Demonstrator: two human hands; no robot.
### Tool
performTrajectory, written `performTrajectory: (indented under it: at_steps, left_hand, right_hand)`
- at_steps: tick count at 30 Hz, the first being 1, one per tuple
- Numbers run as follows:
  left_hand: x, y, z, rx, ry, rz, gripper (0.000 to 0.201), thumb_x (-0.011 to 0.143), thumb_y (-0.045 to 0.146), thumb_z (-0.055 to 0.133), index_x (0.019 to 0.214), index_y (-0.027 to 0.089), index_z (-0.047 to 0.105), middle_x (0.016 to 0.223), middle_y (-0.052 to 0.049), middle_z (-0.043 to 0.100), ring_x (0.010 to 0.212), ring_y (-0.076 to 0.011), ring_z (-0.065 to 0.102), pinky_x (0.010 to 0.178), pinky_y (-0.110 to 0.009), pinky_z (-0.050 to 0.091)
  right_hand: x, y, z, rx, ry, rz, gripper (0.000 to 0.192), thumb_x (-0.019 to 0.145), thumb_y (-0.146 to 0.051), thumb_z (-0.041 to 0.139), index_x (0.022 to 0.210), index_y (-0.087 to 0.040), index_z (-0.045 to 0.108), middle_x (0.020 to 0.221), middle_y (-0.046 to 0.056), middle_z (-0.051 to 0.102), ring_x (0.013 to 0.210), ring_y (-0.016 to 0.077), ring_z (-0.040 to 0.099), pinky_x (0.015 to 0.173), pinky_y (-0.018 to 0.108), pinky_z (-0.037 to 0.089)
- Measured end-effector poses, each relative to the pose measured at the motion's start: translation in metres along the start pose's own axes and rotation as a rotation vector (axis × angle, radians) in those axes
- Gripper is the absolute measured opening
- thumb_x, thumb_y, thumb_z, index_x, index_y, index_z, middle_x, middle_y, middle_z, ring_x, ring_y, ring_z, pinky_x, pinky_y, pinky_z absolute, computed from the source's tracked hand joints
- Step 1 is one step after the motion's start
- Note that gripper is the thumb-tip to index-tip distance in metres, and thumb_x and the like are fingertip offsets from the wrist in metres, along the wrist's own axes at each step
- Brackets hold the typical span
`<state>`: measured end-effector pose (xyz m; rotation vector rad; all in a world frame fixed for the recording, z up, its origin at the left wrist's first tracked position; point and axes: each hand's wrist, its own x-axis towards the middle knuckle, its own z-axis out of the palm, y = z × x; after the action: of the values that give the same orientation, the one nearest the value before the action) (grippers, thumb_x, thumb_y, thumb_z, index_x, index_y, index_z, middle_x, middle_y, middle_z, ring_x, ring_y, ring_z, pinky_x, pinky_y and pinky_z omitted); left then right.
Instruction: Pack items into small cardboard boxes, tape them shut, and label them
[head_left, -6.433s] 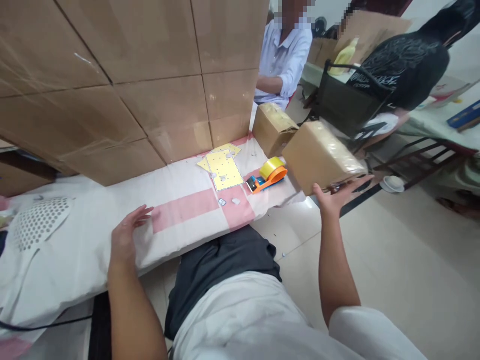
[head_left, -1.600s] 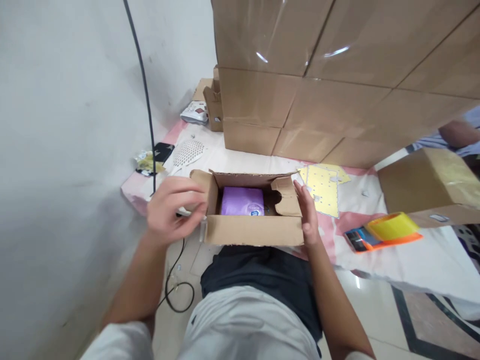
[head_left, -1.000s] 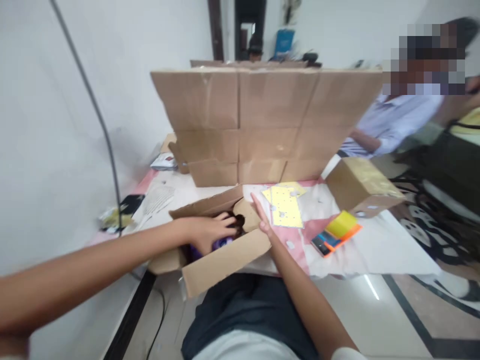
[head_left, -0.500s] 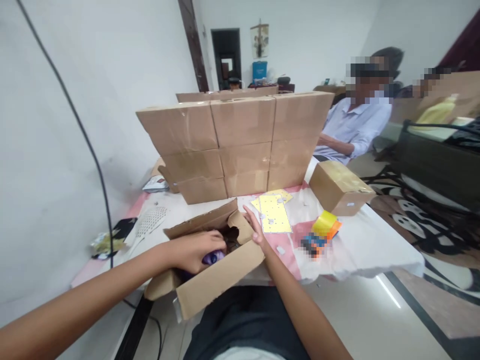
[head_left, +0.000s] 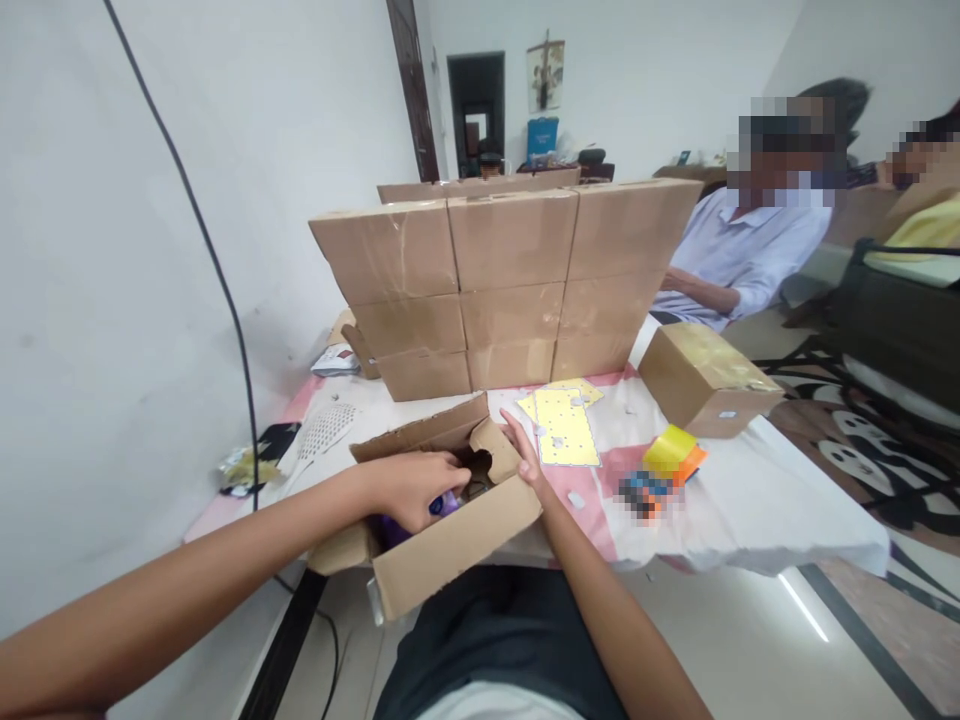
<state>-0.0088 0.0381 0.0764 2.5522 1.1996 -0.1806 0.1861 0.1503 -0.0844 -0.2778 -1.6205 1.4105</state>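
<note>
While the left hand [head_left: 420,490] curls over a purple packet [head_left: 446,503] inside the open carton [head_left: 457,550], grip unclear, I see the right hand [head_left: 526,462] spread against its end.

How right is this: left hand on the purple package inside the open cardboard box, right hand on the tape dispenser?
One slip: the head view shows the right hand against the open cardboard box, not the tape dispenser; the left hand is on the purple package inside.
</note>
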Motion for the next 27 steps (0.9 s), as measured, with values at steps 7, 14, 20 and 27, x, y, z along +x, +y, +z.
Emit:
performTrajectory:
  at_steps: [7,14,20,27]
  left_hand:
    - [-0.030,-0.002,-0.023,-0.257,0.161,-0.052,0.033,0.080,0.021,0.065,0.113,0.024,0.063,0.124,-0.006,0.067,0.114,-0.0238,0.065,0.097,-0.032,0.051]
    - [-0.079,-0.011,-0.026,-0.469,1.076,-0.111,0.024,0.080,0.025,0.072,0.079,0.023,0.049,0.108,-0.011,0.077,0.122,-0.0308,0.066,0.104,-0.052,0.053]
    - [-0.104,-0.013,-0.039,-0.616,1.498,-0.328,0.026,0.078,0.031,0.077,0.084,0.022,0.054,0.096,-0.006,0.077,0.096,-0.0240,0.073,0.086,-0.041,0.060]
    - [-0.035,0.022,-0.045,-0.205,0.504,-0.557,0.044,0.093,0.060,0.055,0.115,0.023,0.065,0.118,-0.010,0.075,0.103,-0.0290,0.072,0.084,-0.041,0.057]
  right_hand:
    - [-0.004,-0.007,0.000,-0.083,0.090,-0.025,0.106,0.076,-0.092,0.044,0.156,-0.023,0.035,0.134,0.016,0.059,0.124,0.0372,0.059,0.105,0.054,0.047]
    - [-0.007,-0.007,-0.011,-0.113,0.279,-0.089,0.102,0.079,-0.091,0.039,0.154,-0.022,0.037,0.140,0.016,0.055,0.130,0.0371,0.055,0.109,0.054,0.045]
    - [-0.010,-0.015,-0.013,-0.310,0.339,-0.140,0.092,0.082,-0.080,0.050,0.153,-0.022,0.038,0.144,0.016,0.053,0.131,0.0377,0.053,0.105,0.055,0.045]
    - [-0.012,-0.022,-0.009,-0.387,0.377,-0.198,0.086,0.085,-0.075,0.049,0.151,-0.022,0.038,0.142,0.017,0.051,0.128,0.0367,0.053,0.102,0.054,0.045]
